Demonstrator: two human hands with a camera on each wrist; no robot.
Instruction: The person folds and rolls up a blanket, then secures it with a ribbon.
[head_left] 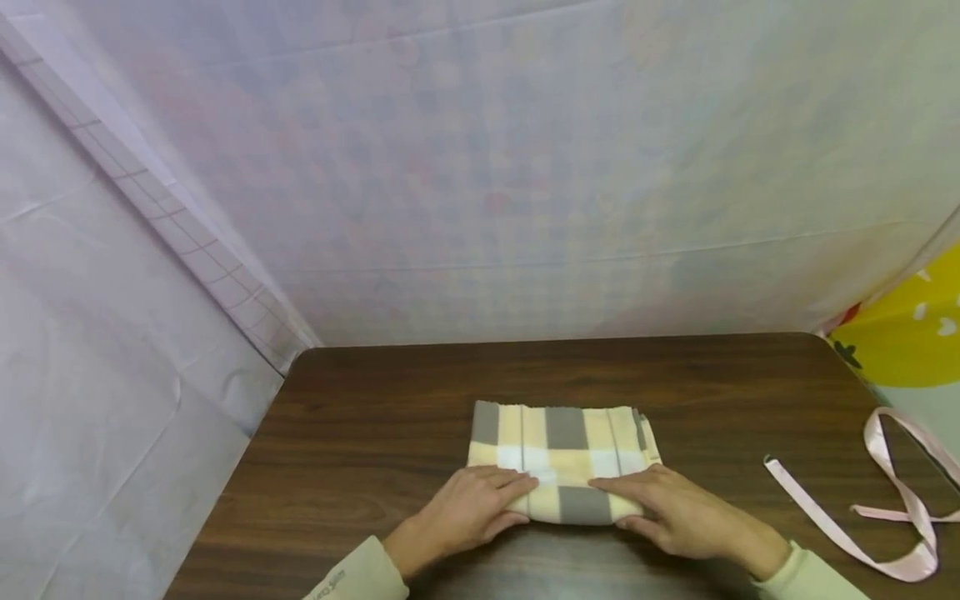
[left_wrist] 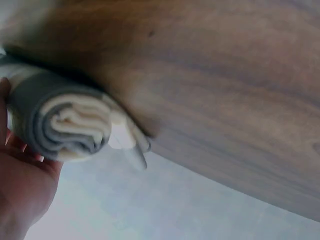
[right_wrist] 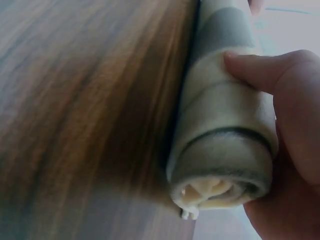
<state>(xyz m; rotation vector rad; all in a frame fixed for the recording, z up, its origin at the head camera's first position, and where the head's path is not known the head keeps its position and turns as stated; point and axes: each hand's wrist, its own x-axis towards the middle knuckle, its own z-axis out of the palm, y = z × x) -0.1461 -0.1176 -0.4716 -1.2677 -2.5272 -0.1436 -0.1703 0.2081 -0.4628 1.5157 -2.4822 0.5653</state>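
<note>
A soft checked cloth (head_left: pixel 567 437) in cream, grey and white lies at the near middle of the table, partly rolled. Its near part forms a thick roll, while the far part stays flat. At the roll's left end, my left hand (head_left: pixel 480 504) grips it with fingers over the top and thumb in front. My right hand (head_left: pixel 678 510) holds the right end the same way. The left wrist view shows the spiral end of the roll (left_wrist: pixel 75 125). In the right wrist view the thumb (right_wrist: pixel 250 67) presses along the roll's side, and small pale threads (right_wrist: pixel 189 212) hang at its end.
A pink ribbon (head_left: pixel 817 508) lies in loops at the right of the brown wooden table (head_left: pixel 360 417). White curtains (head_left: pixel 480 208) hang behind and at the left. Yellow printed fabric (head_left: pixel 907 333) shows beyond the far right corner.
</note>
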